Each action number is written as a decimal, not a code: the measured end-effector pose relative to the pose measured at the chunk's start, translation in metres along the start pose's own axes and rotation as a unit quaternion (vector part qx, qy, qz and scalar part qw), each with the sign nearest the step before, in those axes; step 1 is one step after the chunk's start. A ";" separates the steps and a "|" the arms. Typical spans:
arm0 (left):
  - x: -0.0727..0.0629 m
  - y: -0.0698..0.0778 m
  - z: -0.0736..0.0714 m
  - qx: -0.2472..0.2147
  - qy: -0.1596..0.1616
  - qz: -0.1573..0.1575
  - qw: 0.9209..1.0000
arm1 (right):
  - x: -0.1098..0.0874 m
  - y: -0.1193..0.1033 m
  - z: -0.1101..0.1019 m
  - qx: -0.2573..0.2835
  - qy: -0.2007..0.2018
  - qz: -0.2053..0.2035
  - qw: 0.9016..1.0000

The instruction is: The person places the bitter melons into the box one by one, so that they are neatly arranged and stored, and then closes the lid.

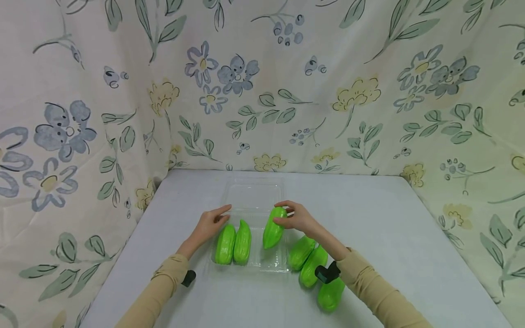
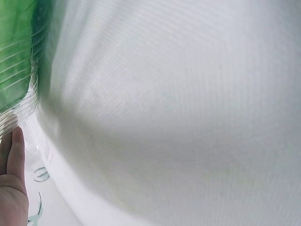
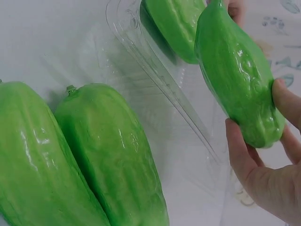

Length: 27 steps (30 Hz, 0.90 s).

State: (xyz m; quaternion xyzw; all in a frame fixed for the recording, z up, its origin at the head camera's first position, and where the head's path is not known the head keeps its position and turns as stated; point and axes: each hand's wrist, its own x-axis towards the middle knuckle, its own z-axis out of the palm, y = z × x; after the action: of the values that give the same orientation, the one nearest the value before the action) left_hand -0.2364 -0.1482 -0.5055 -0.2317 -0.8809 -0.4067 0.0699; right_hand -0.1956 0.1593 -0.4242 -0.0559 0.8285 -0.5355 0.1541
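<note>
Right hand (image 1: 299, 217) grips gourd (image 1: 273, 227) over tray (image 1: 254, 191); left hand (image 1: 210, 224) at rim

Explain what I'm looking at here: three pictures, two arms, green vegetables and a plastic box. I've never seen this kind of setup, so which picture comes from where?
No machine here: a person works with bare hands, wearing three cameras. The wide picture comes from the head camera, looking down at a white table with floral cloth behind it. The other two come from small cameras strapped to the wrists.

On the table sits a clear plastic tray with two green gourds lying side by side in it. Three more gourds lie on the table beside the tray, under the right forearm.

The right hand grips another gourd over the tray; the right wrist view shows fingers curled round it. The left hand rests on the tray's edge with straight fingers. The left wrist view mostly shows the tablecloth.
</note>
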 end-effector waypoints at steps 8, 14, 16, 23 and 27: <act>0.000 0.001 0.000 -0.005 0.000 -0.001 1.000 | 0.000 0.001 0.004 0.002 0.003 0.008 1.000; 0.000 0.001 0.000 -0.007 0.002 0.006 1.000 | 0.001 0.003 0.009 0.009 -0.002 -0.002 1.000; 0.000 0.001 0.000 -0.007 0.002 0.008 1.000 | 0.001 0.004 0.011 0.011 -0.006 -0.006 1.000; -0.001 0.000 -0.001 -0.006 -0.005 0.004 1.000 | 0.002 0.006 0.020 0.018 -0.013 -0.020 1.000; -0.001 -0.001 -0.001 -0.006 -0.004 0.006 1.000 | 0.002 0.006 0.026 0.016 -0.015 -0.020 1.000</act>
State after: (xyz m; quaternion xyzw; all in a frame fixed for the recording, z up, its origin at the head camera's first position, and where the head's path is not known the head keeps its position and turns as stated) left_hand -0.2360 -0.1496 -0.5061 -0.2395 -0.8772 -0.4107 0.0672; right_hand -0.1890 0.1389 -0.4395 -0.0783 0.8164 -0.5504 0.1565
